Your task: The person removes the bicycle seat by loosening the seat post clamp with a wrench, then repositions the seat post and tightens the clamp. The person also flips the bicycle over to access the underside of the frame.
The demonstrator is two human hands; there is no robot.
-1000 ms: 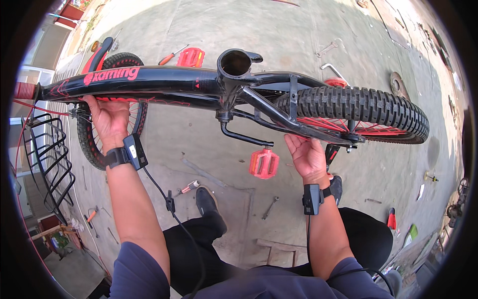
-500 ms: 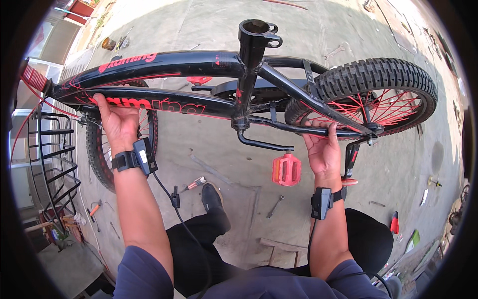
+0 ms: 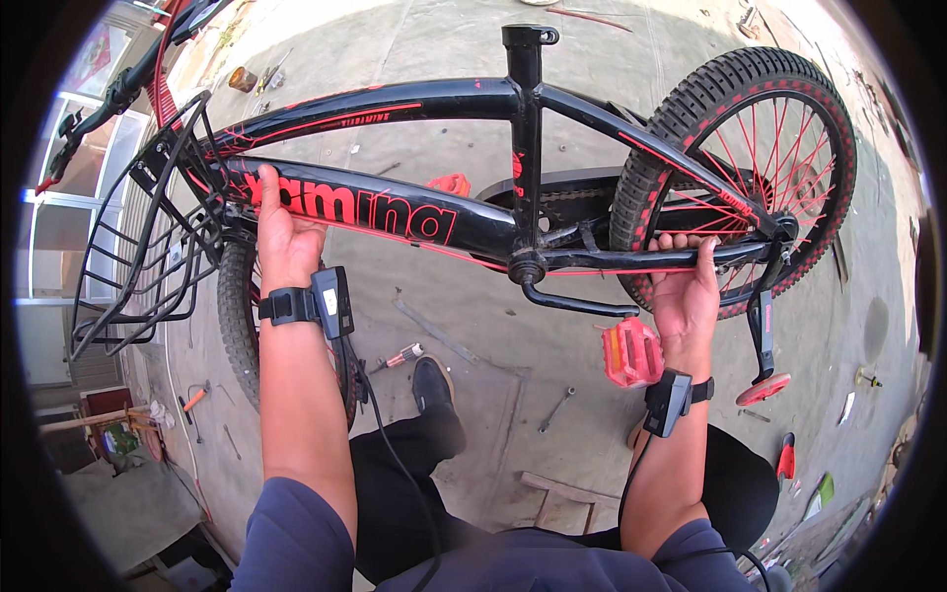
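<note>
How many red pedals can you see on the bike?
2. One red pedal hangs on the crank near the right hand. The other pedal peeks out behind the frame's down tube, which the left hand grips.

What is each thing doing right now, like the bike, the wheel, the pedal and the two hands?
Black and red bicycle frame: lifted off the ground, held level.
Left hand: gripping the frame's thick lower tube.
Right hand: gripping the thin rear tube by the wheel.
Black knobby rear wheel with red spokes: mounted, in the air.
Red plastic pedal: on its crank, hanging low.
Black seat tube: open-topped, no saddle.
Black wire front basket: attached, empty.
</note>
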